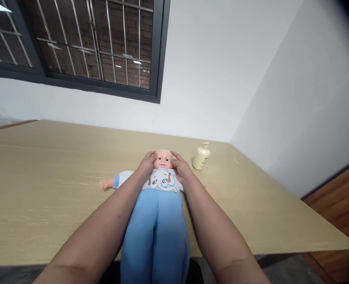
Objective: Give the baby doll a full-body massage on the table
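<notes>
A baby doll [159,197] lies on its back on the table, in a white top with an elephant face and light blue trousers. Its legs stretch toward me past the front edge, and its arms are spread sideways. My left hand [146,165] cups the left side of the doll's head, fingers curved along the cheek and temple. On the opposite side my right hand [180,165] is pressed against the head in the same way. My forearms run along both sides of the doll's body, and the right one covers much of the doll's arm there.
A pale yellow pump bottle [201,158] stands right of the doll's head. Farther right lies a thin pale strip [236,159] on the tan table [59,205]. Behind rises a white wall [198,79] with a barred window [97,43]; another wall borders the right side.
</notes>
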Available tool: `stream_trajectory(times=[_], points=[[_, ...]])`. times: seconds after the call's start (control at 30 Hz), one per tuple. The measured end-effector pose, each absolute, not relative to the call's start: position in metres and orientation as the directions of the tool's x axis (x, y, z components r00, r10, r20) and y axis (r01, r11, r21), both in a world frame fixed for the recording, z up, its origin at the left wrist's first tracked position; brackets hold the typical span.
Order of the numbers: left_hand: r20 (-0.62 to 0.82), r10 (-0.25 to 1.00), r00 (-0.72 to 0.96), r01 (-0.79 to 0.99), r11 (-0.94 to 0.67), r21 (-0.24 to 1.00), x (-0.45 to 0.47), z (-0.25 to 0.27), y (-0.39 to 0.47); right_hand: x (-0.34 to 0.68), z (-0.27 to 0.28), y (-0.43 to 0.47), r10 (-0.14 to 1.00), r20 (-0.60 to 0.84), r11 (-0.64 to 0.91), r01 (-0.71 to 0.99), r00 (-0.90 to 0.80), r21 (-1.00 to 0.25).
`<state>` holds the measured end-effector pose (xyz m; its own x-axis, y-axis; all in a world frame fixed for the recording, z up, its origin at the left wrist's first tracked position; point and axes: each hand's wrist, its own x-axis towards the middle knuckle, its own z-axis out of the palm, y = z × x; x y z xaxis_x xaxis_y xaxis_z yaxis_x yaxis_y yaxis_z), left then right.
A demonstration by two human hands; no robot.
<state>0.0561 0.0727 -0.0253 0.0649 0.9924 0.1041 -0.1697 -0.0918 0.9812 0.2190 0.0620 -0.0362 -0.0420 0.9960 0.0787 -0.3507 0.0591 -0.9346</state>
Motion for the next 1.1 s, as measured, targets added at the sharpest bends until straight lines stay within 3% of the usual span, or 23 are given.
stream_trajectory(times=[0.37, 0.73, 0.8, 0.97, 1.1], points=[[0.086, 0.996, 0.012, -0.042, -0.086, 0.995, 0.054, -0.022, 0.067, 0.207, -0.034, 0.065, 0.987, 0.125, 0.132, -0.071, 0.101, -0.989], [0.106, 0.992, 0.069, -0.245, -0.086, 0.966, 0.057, -0.033, 0.078, 0.213, -0.034, 0.062, 1.000, -0.003, -0.005, -0.445, -0.004, -0.896], [0.119, 0.990, 0.080, -0.254, -0.095, 0.963, 0.055, -0.031, 0.076, 0.213, -0.032, 0.060, 1.000, -0.005, -0.014, -0.449, -0.021, -0.893], [0.159, 0.982, 0.102, -0.215, -0.134, 0.967, 0.054, -0.021, 0.064, 0.209, -0.026, 0.053, 0.992, 0.111, 0.123, -0.229, 0.066, -0.966], [0.171, 0.983, 0.064, -0.081, -0.166, 0.983, 0.055, -0.017, 0.059, 0.207, -0.022, 0.052, 0.977, 0.150, 0.156, -0.028, 0.152, -0.987]])
